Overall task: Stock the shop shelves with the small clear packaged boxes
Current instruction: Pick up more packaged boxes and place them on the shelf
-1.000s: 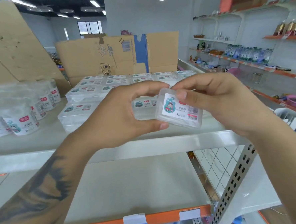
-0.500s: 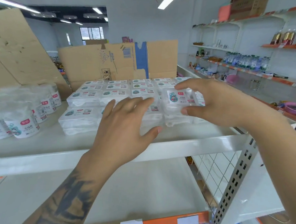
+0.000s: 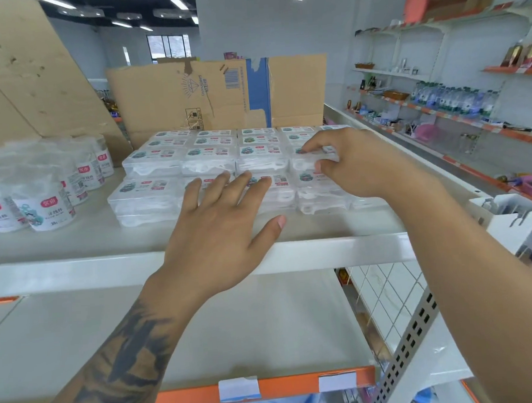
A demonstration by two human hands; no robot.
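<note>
Right hand (image 3: 349, 162) pinches a clear box (image 3: 313, 159), fingers curled over its top, thumb at its front edge, box sitting on the right-end stack of the boxes (image 3: 206, 164) on the top shelf (image 3: 74, 241). Left hand (image 3: 216, 223) just left of that grip, fingers spread straight, tips touching the front-row boxes, holding nothing. Round tubs (image 3: 44, 208) well left of it. Cardboard sheet (image 3: 217, 95) upright behind the rows.

We see the boxes (image 3: 209, 161) stacked in rows mid-shelf (image 3: 74, 244), tubs (image 3: 43, 196) at their 9 o'clock, cardboard sheet (image 3: 221, 95) at 12 behind them, wall shelves (image 3: 439, 109) well off at 3.
</note>
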